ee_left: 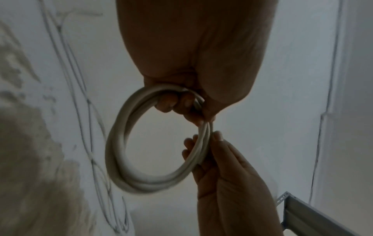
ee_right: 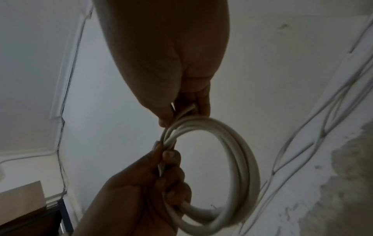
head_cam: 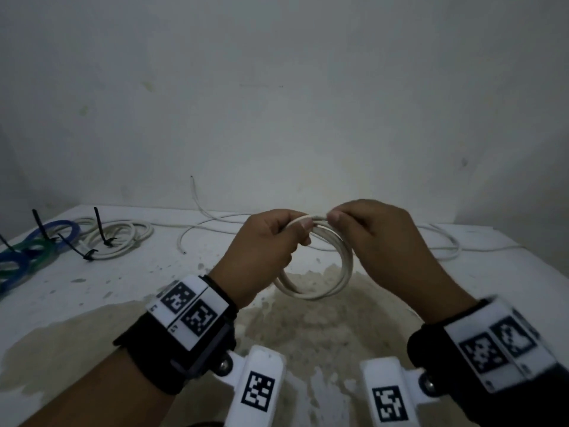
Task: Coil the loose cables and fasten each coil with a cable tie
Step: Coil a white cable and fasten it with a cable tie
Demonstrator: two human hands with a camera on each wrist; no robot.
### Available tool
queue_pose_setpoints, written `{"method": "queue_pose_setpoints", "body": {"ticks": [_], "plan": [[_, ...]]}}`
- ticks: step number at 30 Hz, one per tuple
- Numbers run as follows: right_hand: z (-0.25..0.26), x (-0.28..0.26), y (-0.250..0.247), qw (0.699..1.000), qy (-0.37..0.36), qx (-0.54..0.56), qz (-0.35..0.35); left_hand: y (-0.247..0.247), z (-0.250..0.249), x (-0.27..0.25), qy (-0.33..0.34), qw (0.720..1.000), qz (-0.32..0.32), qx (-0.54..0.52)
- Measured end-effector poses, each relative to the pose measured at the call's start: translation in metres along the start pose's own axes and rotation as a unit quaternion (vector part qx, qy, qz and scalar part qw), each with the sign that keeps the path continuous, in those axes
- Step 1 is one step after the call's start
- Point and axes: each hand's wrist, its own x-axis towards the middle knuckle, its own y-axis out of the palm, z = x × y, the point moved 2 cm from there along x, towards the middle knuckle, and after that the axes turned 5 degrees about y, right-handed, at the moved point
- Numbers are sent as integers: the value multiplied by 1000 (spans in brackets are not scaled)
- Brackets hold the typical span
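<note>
I hold a white cable coil (head_cam: 346,266) of several loops upright above the table, between both hands. My left hand (head_cam: 295,232) grips its upper left part, fingers curled through the ring and thumb on top. My right hand (head_cam: 338,223) pinches the top strands just to the right. In the left wrist view the coil (ee_left: 117,143) hangs from the left hand's fingers (ee_left: 173,102), with the right hand (ee_left: 212,148) on its side. In the right wrist view a short cable end (ee_right: 188,109) sticks out at the right fingers above the coil (ee_right: 246,159).
At the table's left lie tied coils: a white one (head_cam: 123,235) with a black cable tie (head_cam: 100,228), plus blue (head_cam: 58,232) and green (head_cam: 37,251) ones. Loose white cables (head_cam: 215,221) run along the back and right (head_cam: 446,245). The white table (head_cam: 92,288) is worn brown in front.
</note>
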Motion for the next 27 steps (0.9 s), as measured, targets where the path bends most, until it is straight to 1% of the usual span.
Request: {"method": "queue_pose_setpoints", "body": {"ticks": [2, 5, 6, 9, 10, 12, 13, 14, 16, 17, 20, 21, 23, 25, 27], "plan": [[-2, -6, 5, 999, 36, 26, 2, 8, 4, -4, -5, 999, -24, -42], [-6, -18, 17, 993, 66, 95, 18, 19, 13, -8, -25, 993, -61, -100], [-7, -22, 19, 992, 71, 100, 28, 24, 15, -10, -34, 990, -70, -117], [-13, -32, 22, 997, 44, 31, 55, 36, 23, -16, -62, 983, -80, -155], [-16, -35, 20, 997, 36, 7, 63, 39, 26, -18, -72, 981, -70, -166], [-24, -41, 14, 996, 35, -12, 83, 46, 30, -21, -90, 982, -30, -164], [-28, -44, 11, 995, 38, -15, 95, 49, 33, -20, -97, 985, -5, -140], [-32, -47, 9, 993, 39, -18, 110, 51, 35, -18, -99, 991, 16, -93], [-38, -54, 5, 989, 35, -33, 138, 55, 38, -12, -69, 997, 33, -4], [-40, -57, 3, 988, 31, -44, 147, 60, 38, -10, -51, 998, 40, 6], [-47, -63, -8, 985, 46, -46, 159, 82, 34, -11, -36, 994, 100, -29], [-49, -64, -13, 985, 53, -40, 157, 90, 33, -12, -30, 993, 109, -32], [-58, -68, -23, 984, 81, -43, 150, 103, 36, -12, -42, 992, 103, -52], [-69, -74, -32, 978, 136, -39, 153, 115, 41, -14, -60, 991, 98, -63], [-76, -78, -41, 973, 164, -35, 156, 127, 44, -17, -54, 991, 104, -69]]}}
